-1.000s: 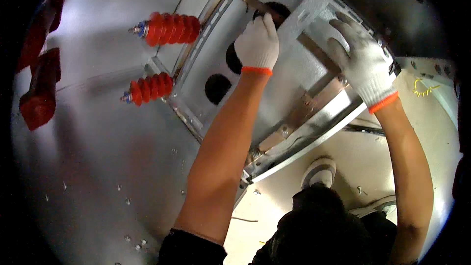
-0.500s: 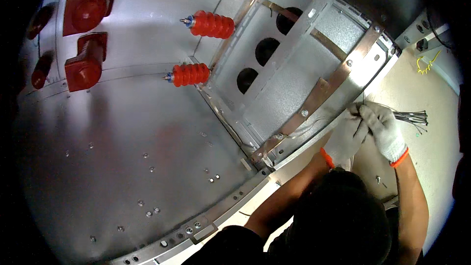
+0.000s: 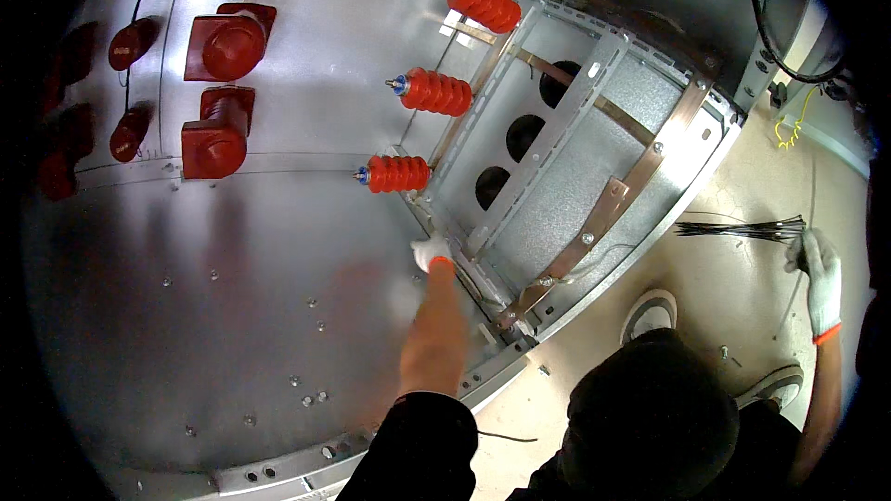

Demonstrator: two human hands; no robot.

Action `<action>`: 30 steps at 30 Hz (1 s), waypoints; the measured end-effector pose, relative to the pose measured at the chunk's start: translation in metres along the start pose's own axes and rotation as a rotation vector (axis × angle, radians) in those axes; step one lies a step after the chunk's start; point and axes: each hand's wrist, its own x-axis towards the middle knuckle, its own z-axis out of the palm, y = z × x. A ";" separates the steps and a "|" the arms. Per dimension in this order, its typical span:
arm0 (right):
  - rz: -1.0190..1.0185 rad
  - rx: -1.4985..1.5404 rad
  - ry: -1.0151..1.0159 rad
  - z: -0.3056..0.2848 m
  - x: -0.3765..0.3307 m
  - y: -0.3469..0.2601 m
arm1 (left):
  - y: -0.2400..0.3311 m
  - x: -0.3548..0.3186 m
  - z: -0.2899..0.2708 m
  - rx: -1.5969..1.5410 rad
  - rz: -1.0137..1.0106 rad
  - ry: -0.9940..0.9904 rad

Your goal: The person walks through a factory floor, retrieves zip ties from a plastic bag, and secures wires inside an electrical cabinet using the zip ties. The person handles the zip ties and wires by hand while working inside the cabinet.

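Observation:
My left hand (image 3: 432,252), in a white glove with an orange cuff, reaches into the metal cabinet. It touches the lower frame edge (image 3: 464,276) below the lowest red ribbed insulator (image 3: 397,173); its fingers are too small and foreshortened to read. Out to the right, over the floor, my gloved right hand (image 3: 820,274) is closed at the end of a bundle of black cable ties (image 3: 738,228). A thin, blurred strand runs up and down past its fingers. Whether the whole bundle is gripped or partly rests on the floor, I cannot tell.
More red insulators (image 3: 432,93) project from the frame. A copper busbar (image 3: 605,209) crosses the grey panel. Bolts (image 3: 308,401) stud the cabinet's metal floor. Red box-shaped fittings (image 3: 215,144) line the far wall. A yellow coiled cord (image 3: 791,133) hangs at right. Shoes (image 3: 650,313) stand on the floor.
My hands, together by the cabinet's right edge before, are now apart. The left has moved left into the cabinet; the right has moved right and down. The tie bundle now extends left of the right hand.

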 end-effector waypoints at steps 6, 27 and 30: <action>0.093 -0.039 0.040 -0.029 -0.016 0.042 | 0.000 0.045 0.018 -0.362 0.142 -0.262; 0.027 -0.143 -0.163 0.133 -0.002 0.006 | -0.014 0.105 0.025 0.206 0.464 -0.358; 0.088 -0.262 -0.211 0.139 -0.005 0.013 | 0.001 0.084 0.039 0.109 0.395 -0.331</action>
